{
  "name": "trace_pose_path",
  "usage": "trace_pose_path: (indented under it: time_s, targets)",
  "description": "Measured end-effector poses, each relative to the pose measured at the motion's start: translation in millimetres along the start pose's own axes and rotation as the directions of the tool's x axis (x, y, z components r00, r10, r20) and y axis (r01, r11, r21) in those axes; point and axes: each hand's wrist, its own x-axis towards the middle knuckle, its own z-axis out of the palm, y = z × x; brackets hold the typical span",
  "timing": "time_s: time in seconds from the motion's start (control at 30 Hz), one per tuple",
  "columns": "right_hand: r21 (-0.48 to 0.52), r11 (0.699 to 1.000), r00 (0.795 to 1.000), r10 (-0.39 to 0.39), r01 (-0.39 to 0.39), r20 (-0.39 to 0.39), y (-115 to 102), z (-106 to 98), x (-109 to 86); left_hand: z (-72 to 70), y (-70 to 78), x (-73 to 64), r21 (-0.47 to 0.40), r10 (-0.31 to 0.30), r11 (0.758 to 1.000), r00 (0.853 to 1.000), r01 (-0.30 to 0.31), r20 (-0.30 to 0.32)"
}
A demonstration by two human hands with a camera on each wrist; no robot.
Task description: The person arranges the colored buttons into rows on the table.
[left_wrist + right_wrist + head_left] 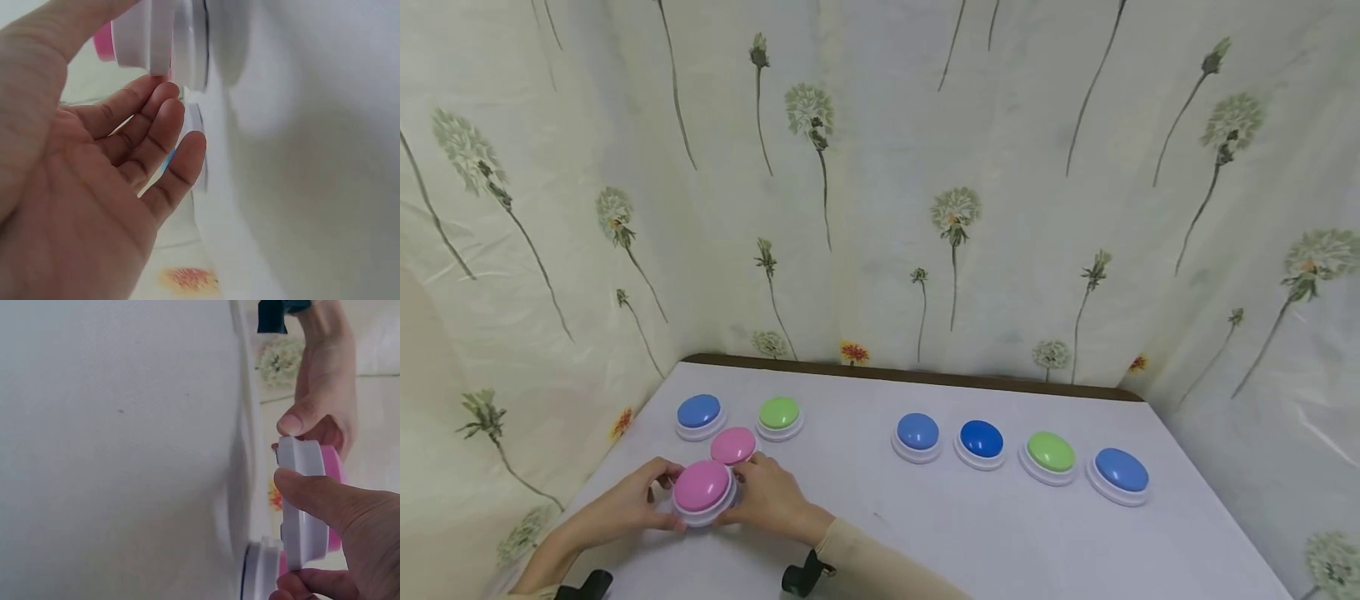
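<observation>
Head view: your left hand (625, 504) pinches the held pink button (702, 486) from nine o'clock and your right hand (775, 504) from three, the fingers partly bent. Gripping the white base from opposite sides probably keeps it steady and its dome untouched. From it, the second pink button (733, 446) lies close by between one and two o'clock; the blue button (698, 410) at twelve and the green button (779, 413) near two rest on the surface (985, 537). A row of four buttons (981, 438) stands well apart towards three o'clock.

Left wrist view: your thumb runs out of frame at twelve o'clock and a fingertip meets the base's rim; the other fingers curve loosely, likely adding no hold.

Right wrist view: your thumb lies across the base, fingers at six o'clock; its underside stands off the surface, so both hands seem to share its weight.
</observation>
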Motion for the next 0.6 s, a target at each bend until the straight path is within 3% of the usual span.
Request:
trace_pose_path:
  time_s: [0.23,0.4,0.6]
  targets:
    - [0.030,0.999,0.999,0.036,-0.037,0.020,12,-22,-10.6,3.6,17.9,8.1,0.002,0.037,0.999,0.999,-0.037,-0.015]
    - [0.036,0.999,0.999,0.031,-0.032,0.021,24,-39,-21.5,10.0,36.5,15.8,-0.010,0.124,0.992,0.992,-0.124,-0.031]
    - [0.031,0.999,1.000,0.011,-0.010,-0.018,41,-60,-39.1,19.7,60.6,27.0,-0.022,0.230,0.973,0.972,-0.231,-0.052]
